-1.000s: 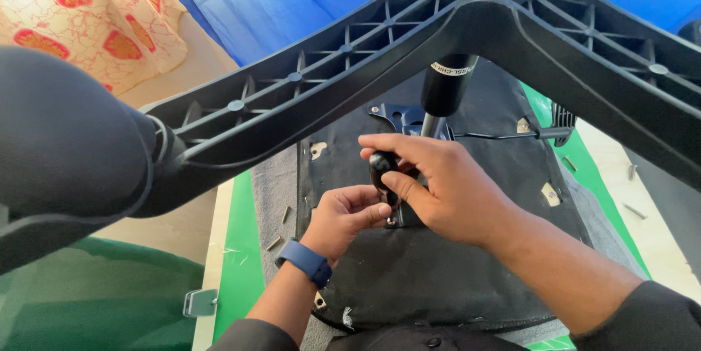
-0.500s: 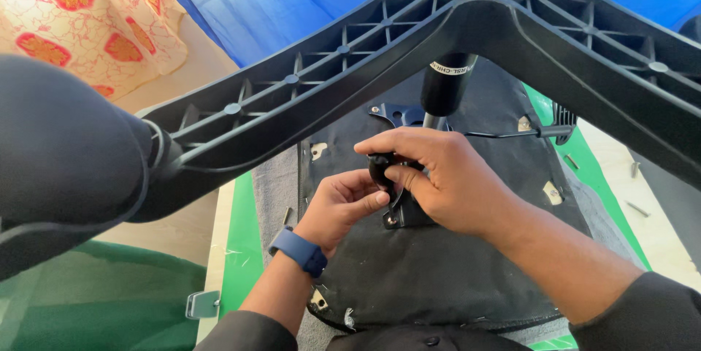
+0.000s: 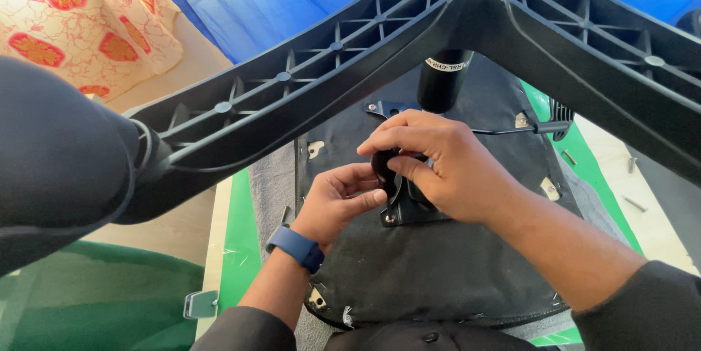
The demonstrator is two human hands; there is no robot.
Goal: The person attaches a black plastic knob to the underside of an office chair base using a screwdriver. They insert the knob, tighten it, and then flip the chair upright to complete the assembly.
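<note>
An office chair lies upside down; its black star base [image 3: 343, 66] spans the top of the view, with a caster wheel [image 3: 58, 154] large at the left. The gas cylinder [image 3: 442, 81] runs down to a black metal plate [image 3: 398, 212] on the seat underside [image 3: 423, 263]. My right hand [image 3: 445, 168] grips a black screwdriver handle [image 3: 383, 165] held upright over a corner of that plate. My left hand [image 3: 339, 201], with a blue wristband, pinches at the tool's lower end beside the plate's screw hole. The tip is hidden by my fingers.
A lever [image 3: 533, 129] sticks out to the right of the cylinder. Loose screws [image 3: 634, 203] lie on the pale floor at right and by the green mat [image 3: 237, 241] at left. Blue cloth [image 3: 241, 0] and a flowered fabric [image 3: 87, 15] lie behind.
My hands and the tool have stayed at the plate's corner with only small finger shifts; the camera has drifted slightly, so the chair base sits a little lower in view.
</note>
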